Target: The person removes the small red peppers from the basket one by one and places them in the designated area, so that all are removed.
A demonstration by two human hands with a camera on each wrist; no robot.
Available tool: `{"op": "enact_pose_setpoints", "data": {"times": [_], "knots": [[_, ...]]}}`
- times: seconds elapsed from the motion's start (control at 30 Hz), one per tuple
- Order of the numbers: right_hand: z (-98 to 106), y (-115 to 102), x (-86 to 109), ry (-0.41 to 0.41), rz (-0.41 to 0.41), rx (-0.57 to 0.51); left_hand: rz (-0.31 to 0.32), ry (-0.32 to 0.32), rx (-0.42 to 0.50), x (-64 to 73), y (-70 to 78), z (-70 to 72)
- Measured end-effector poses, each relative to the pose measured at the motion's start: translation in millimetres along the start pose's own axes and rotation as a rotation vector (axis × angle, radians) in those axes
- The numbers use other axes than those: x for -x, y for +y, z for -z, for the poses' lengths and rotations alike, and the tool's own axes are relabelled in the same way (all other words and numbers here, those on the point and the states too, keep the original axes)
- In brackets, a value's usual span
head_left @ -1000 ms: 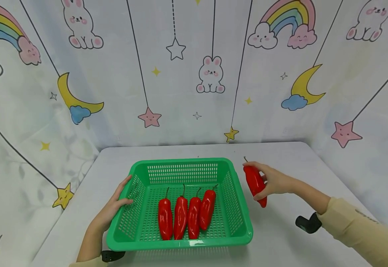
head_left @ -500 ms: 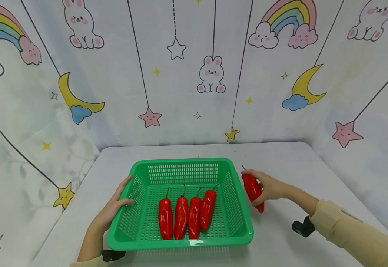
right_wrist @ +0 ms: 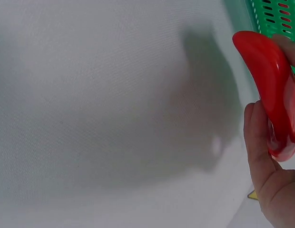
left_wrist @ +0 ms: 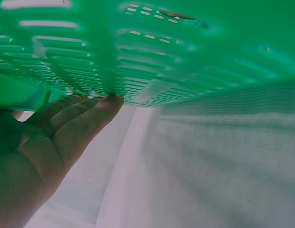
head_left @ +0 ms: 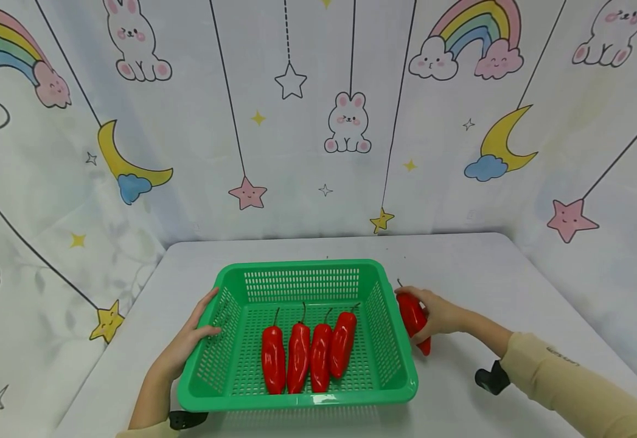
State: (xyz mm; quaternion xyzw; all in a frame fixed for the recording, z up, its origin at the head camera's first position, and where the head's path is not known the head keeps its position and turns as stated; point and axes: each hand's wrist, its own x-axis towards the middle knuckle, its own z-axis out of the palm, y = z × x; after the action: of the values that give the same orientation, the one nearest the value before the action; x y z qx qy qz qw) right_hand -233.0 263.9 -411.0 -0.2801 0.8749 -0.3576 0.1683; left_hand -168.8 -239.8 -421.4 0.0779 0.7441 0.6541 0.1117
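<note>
Your right hand [head_left: 437,313] curls part-way round one red pepper [head_left: 412,313], thumb toward the lower end and fingers over the upper body, and holds it just outside the right wall of the green basket [head_left: 296,401]; whether pepper and wall touch, you cannot tell. Judging by its glossy skin, expect the pepper to be light, fairly stiff and rather slippery, so keep your hold around the thick middle instead of the tapered tip. The thin stem [head_left: 399,282] looks the fragile part; don't lift by it. Your left hand [head_left: 185,340] lies at the basket's left side, fingers nearly straight along the outside and thumb hooked over the rim, pinching it. The basket seems light enough to slide if knocked. Count five peppers: the one you hold, and four more peppers [head_left: 298,359] lying side by side inside the one basket, on one white tabletop [head_left: 460,261].
</note>
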Motion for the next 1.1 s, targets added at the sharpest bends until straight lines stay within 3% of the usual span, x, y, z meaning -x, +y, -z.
{"op": "enact_pose_setpoints", "data": {"times": [0.43, 1.1], "knots": [[-5.5, 2.8, 0.5, 0.004, -0.072, 0.045, 0.006, 0.000, 0.026, 1.0, 0.0, -0.4], [-12.1, 14.2, 0.7, 0.027, -0.181, 0.090, 0.000, 0.006, -0.007, -0.2, 0.7, -0.4]]}}
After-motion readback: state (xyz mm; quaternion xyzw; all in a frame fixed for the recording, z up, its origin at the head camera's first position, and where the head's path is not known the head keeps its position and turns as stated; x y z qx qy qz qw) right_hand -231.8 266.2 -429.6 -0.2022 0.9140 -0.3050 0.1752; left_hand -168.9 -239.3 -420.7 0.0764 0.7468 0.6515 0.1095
